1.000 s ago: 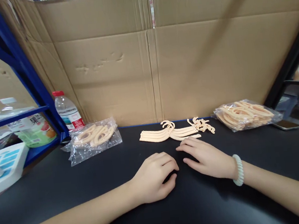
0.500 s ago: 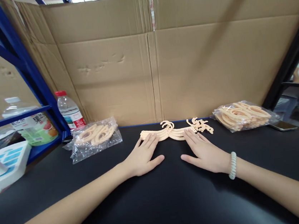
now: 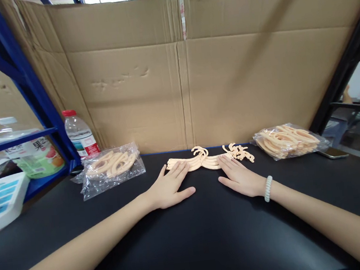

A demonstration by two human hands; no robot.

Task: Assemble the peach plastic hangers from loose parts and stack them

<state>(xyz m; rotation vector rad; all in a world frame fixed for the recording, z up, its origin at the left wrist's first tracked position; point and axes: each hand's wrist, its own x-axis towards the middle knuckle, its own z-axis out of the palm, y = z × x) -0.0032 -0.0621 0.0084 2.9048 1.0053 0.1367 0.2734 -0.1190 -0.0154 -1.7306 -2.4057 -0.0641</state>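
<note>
Several cream-coloured clothes hangers (image 3: 193, 163) lie side by side on the black table, their curved hooks pointing away from me. My left hand (image 3: 169, 186) lies flat with its fingertips over the left ends of the hangers and the thumb spread. My right hand (image 3: 241, 178), below a pale coiled wristband (image 3: 268, 188), rests its fingers on the right ends, thumb out to the side. Both hands are open and grip nothing. Just beyond the right fingertips is a small heap of cream hooked pieces (image 3: 242, 151); my fingers hide the hanger ends.
Clear plastic bags of similar cream parts lie left (image 3: 113, 164) and right (image 3: 286, 140). A phone-like flat object (image 3: 333, 153) is beside the right bag. Bottles (image 3: 81, 135) and a white-and-blue plastic item (image 3: 3, 198) stand left. A cardboard wall (image 3: 128, 84) closes off the back.
The view has shifted slightly. My right hand has moved a little inward and away from me along the hangers; my left hand stays about where it was on them.
</note>
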